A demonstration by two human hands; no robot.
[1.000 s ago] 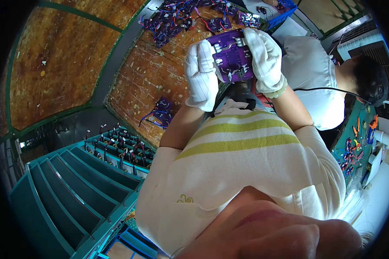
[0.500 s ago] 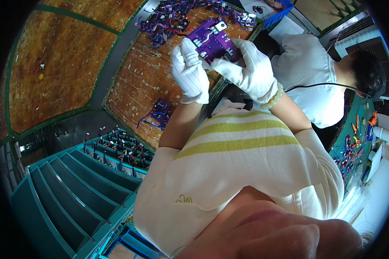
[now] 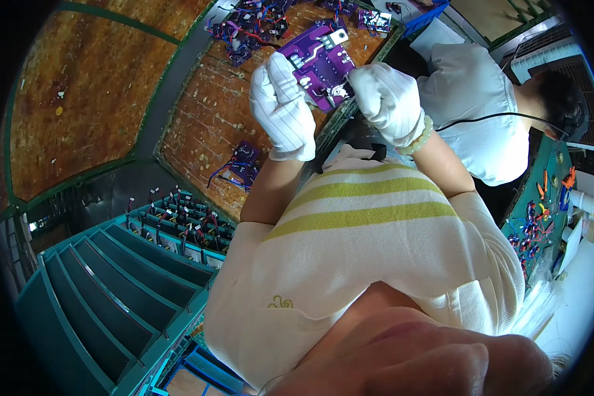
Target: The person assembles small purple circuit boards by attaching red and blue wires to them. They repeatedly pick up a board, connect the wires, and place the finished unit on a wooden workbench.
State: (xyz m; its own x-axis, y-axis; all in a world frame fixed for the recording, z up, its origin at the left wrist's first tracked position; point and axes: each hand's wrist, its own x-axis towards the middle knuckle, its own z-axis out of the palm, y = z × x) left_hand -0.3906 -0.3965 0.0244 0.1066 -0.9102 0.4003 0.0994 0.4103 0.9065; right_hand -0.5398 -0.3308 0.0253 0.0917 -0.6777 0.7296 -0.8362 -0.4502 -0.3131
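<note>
Between my two gloved hands is a purple circuit board (image 3: 322, 67) with silvery solder areas and a white tab at its top corner. It is held up over the wooden bench, tilted. My left hand (image 3: 280, 105), in a white striped glove, pinches the board's left edge, fingers folded. At the right edge, my right hand (image 3: 387, 99) is closed with fingertips against the board. A red wire runs from the board's upper left toward a pile of wired circuit boards (image 3: 247, 30). One more purple board (image 3: 244, 162) with blue wires lies on the bench near my left forearm.
A teal slotted rack (image 3: 119, 284) stands at the lower left, with several wired parts (image 3: 178, 221) along its far side. To the right a co-worker in a white shirt (image 3: 472, 112) sits by a green bench (image 3: 531, 191) with tools and wires. A blue bin (image 3: 426, 20) is at the back.
My right hand has curled from spread fingers into a closed grip at the board's right edge. The board has turned slightly, showing more of its lower part, and my left hand shifted a little left.
</note>
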